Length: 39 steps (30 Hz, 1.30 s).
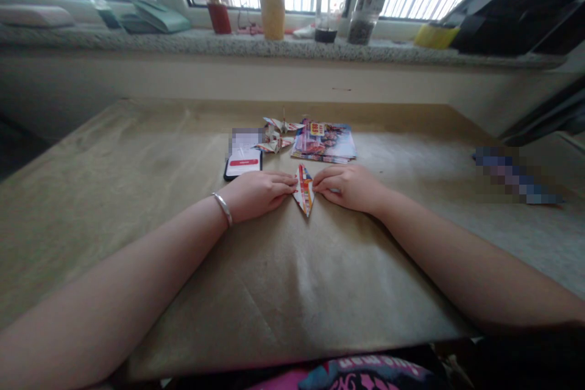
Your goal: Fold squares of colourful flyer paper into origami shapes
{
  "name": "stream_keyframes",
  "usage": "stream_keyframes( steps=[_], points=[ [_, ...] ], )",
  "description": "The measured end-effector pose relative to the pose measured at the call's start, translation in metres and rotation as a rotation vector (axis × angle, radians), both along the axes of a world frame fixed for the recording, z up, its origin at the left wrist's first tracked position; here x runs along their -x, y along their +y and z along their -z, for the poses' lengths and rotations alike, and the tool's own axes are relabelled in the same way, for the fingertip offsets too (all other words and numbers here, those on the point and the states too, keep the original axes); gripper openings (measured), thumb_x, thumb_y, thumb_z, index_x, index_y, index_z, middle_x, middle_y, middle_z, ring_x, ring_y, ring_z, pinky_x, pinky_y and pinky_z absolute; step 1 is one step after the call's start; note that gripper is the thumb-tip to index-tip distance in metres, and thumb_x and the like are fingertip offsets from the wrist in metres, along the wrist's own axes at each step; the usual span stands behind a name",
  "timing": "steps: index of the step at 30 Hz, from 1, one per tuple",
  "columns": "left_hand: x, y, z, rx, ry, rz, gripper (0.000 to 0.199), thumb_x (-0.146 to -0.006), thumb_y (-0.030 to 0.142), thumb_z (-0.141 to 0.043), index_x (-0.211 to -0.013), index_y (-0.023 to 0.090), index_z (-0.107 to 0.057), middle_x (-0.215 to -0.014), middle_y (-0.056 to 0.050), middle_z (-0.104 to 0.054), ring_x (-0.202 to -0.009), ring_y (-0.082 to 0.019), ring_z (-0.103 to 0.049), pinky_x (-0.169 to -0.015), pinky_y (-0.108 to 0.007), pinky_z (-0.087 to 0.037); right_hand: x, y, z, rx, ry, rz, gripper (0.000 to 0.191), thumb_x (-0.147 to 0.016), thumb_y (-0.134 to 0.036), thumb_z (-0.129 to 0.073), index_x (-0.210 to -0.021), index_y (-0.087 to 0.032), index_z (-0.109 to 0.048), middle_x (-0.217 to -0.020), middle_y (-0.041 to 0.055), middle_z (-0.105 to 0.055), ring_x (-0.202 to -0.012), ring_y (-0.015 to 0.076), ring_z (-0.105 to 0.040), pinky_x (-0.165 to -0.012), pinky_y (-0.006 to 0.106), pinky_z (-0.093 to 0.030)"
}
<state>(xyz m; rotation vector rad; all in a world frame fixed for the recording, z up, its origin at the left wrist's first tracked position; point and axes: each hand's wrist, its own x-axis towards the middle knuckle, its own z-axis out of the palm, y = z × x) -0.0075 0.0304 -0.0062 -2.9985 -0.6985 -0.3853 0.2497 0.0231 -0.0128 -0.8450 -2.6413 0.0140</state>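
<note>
A folded paper diamond (304,192), printed in red, orange and white, lies on the table with one sharp point toward me. My left hand (259,194) has its fingertips on the paper's left edge, and a silver bangle circles that wrist. At the right edge, the thumb and fingers of my right hand (347,187) are pinched together on the paper. Beyond them sit two folded paper cranes (284,126), one behind the other, made of similar printed paper.
A smartphone (244,161) lies left of the cranes, its screen partly blurred. Printed leaflets (325,141) are stacked to their right. A blurred flat item (516,177) is at the far right. Bottles and jars, including a red bottle (219,14), line the granite windowsill (183,42).
</note>
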Motion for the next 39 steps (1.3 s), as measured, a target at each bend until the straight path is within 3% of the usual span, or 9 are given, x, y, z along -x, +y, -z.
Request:
stream_keyframes(
  steps=[11,18,22,26,29,34,39],
  points=[
    [-0.001,-0.004,-0.001,0.002,-0.037,-0.034,0.028,-0.086,0.016,-0.047,-0.101,0.018,-0.071,-0.117,-0.005,-0.068,-0.105,-0.018,-0.066,-0.093,-0.032,-0.055,-0.004,0.000,0.001,0.043,0.057,-0.002,0.021,-0.084,-0.017,-0.052,-0.084,-0.021,-0.072,-0.097,0.0015,-0.073,-0.085,0.0165,-0.069,-0.077,0.029,-0.053],
    [-0.005,-0.011,-0.002,-0.007,-0.097,-0.066,0.027,-0.090,0.021,-0.047,-0.102,0.018,-0.071,-0.110,-0.006,-0.070,-0.102,-0.019,-0.066,-0.091,-0.034,-0.055,0.001,-0.003,0.003,0.030,0.110,0.097,0.022,-0.084,-0.014,-0.050,-0.086,-0.019,-0.071,-0.099,0.0047,-0.072,-0.092,0.0188,-0.066,-0.084,0.032,-0.051],
    [-0.010,-0.015,-0.003,0.013,-0.143,-0.040,0.025,-0.089,0.021,-0.049,-0.101,0.016,-0.071,-0.108,-0.007,-0.069,-0.109,-0.020,-0.061,-0.096,-0.035,-0.052,0.005,-0.001,0.005,0.062,0.184,0.180,0.020,-0.083,-0.014,-0.052,-0.085,-0.019,-0.071,-0.095,0.0047,-0.073,-0.092,0.0192,-0.065,-0.088,0.033,-0.050],
    [-0.011,-0.015,-0.001,0.044,-0.139,0.034,0.027,-0.090,0.021,-0.048,-0.108,0.017,-0.068,-0.110,-0.008,-0.067,-0.109,-0.020,-0.060,-0.099,-0.036,-0.049,0.008,-0.003,0.003,0.072,0.209,0.241,0.017,-0.085,-0.024,-0.055,-0.085,-0.019,-0.071,-0.092,0.0046,-0.073,-0.099,0.0222,-0.062,-0.096,0.038,-0.045],
    [-0.009,-0.013,0.001,0.049,-0.143,0.049,0.029,-0.090,0.019,-0.048,-0.112,0.019,-0.067,-0.117,-0.010,-0.064,-0.112,-0.021,-0.058,-0.101,-0.037,-0.048,0.010,-0.005,0.003,0.083,0.183,0.270,0.022,-0.083,-0.037,-0.061,-0.091,-0.019,-0.070,-0.096,0.0083,-0.071,-0.101,0.0247,-0.061,-0.094,0.041,-0.046],
    [-0.008,-0.011,0.001,0.062,-0.146,0.003,0.029,-0.092,0.022,-0.047,-0.115,0.026,-0.065,-0.120,-0.006,-0.063,-0.109,-0.019,-0.060,-0.094,-0.036,-0.050,0.007,-0.003,0.004,0.063,0.150,0.169,0.028,-0.081,-0.038,-0.065,-0.101,-0.019,-0.069,-0.103,0.0097,-0.068,-0.104,0.0256,-0.058,-0.094,0.043,-0.045],
    [-0.013,-0.014,-0.003,0.032,-0.115,-0.106,0.031,-0.090,0.021,-0.051,-0.118,0.017,-0.061,-0.112,-0.009,-0.066,-0.099,-0.022,-0.061,-0.088,-0.036,-0.050,0.002,0.000,0.006,0.039,0.170,0.103,0.028,-0.084,-0.035,-0.062,-0.106,-0.021,-0.070,-0.108,0.0079,-0.067,-0.113,0.0269,-0.052,-0.102,0.046,-0.039]
  ],
)
